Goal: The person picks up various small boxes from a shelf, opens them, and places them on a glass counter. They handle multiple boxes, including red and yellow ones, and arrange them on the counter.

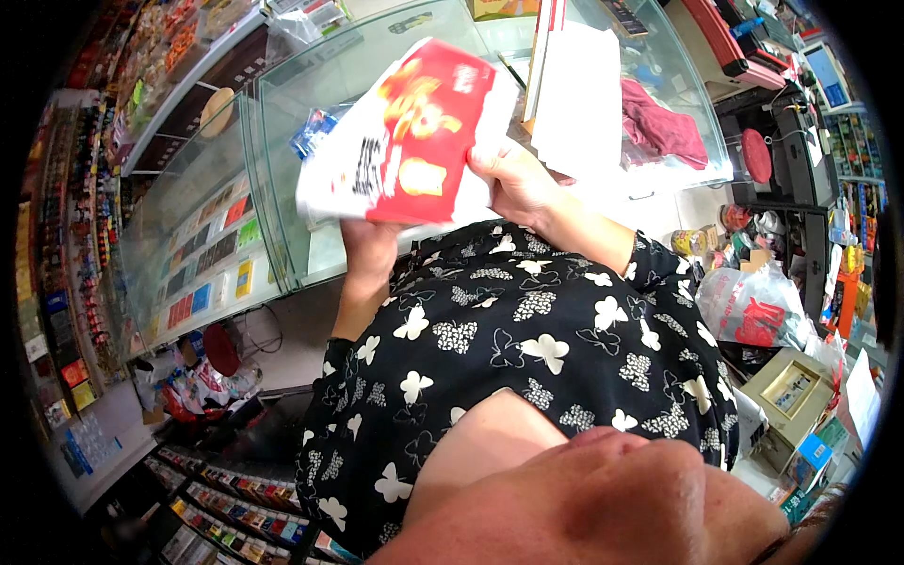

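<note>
A red and white printed paper or flat bag [434,134] with food pictures is held up over a glass display counter, its edges blurred. My right hand [521,180] grips its right side, the thumb on the front and the fingers partly hidden behind. At its lower left edge, my left hand [371,244] holds it from below, with most of the fingers hidden. Right of my right hand, a large white sheet or flat carton [579,106] lies on the counter. A dark pen [512,70] is near it. Left of the printed item is a blue packet [314,132].
The glass counter [282,85] curves around the front, with small boxes [212,247] inside its left part. A maroon cloth [664,127] is at the right. Packed shelves [85,212] stand far left. A plastic bag [752,304] and a beige box [791,395] are at the right.
</note>
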`<action>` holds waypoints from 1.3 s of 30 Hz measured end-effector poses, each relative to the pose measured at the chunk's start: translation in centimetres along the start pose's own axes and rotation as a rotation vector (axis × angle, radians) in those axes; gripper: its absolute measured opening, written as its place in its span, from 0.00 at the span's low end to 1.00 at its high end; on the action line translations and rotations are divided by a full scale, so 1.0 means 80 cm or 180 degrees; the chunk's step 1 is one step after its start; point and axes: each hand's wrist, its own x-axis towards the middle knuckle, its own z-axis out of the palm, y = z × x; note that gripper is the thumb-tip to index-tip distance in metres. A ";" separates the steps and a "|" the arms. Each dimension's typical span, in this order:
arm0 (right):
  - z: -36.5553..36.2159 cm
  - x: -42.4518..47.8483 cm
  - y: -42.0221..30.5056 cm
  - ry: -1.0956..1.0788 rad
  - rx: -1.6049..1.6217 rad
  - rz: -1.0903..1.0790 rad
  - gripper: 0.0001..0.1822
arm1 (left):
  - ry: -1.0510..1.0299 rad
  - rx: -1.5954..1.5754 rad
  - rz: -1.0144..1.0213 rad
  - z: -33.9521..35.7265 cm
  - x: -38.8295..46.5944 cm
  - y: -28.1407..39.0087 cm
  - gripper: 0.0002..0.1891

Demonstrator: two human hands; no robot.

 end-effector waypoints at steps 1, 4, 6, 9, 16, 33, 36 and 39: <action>0.004 -0.001 0.002 0.0146 0.0050 0.0038 0.23 | 0.0176 -0.0368 -0.0210 -0.019 0.004 -0.008 0.32; -0.028 0.003 -0.006 0.0480 -0.1029 0.0562 0.30 | 0.0699 -0.0070 0.0224 -0.004 0.008 0.014 0.25; -0.042 0.009 -0.006 0.0850 -0.1515 -0.0381 0.36 | 0.0831 0.0062 0.0256 -0.014 0.008 0.021 0.26; -0.059 0.014 -0.012 0.0707 -0.2506 -0.1517 0.46 | 0.0672 0.0332 0.0220 -0.029 0.009 0.030 0.25; -0.036 0.010 -0.047 0.0090 -0.2781 -0.0332 0.22 | 0.0574 0.1139 0.0184 -0.034 0.014 0.038 0.19; -0.127 -0.076 -0.093 0.2140 -0.1014 -0.2545 0.29 | -0.0186 0.1333 0.0054 0.022 0.042 0.010 0.32; -0.183 -0.085 -0.125 0.2623 -0.0623 -0.2695 0.33 | -0.0187 0.1218 -0.0191 0.012 0.045 0.002 0.31; -0.219 -0.064 -0.119 0.3192 -0.0703 -0.2708 0.32 | -0.0335 0.0905 -0.0648 0.017 0.047 -0.012 0.28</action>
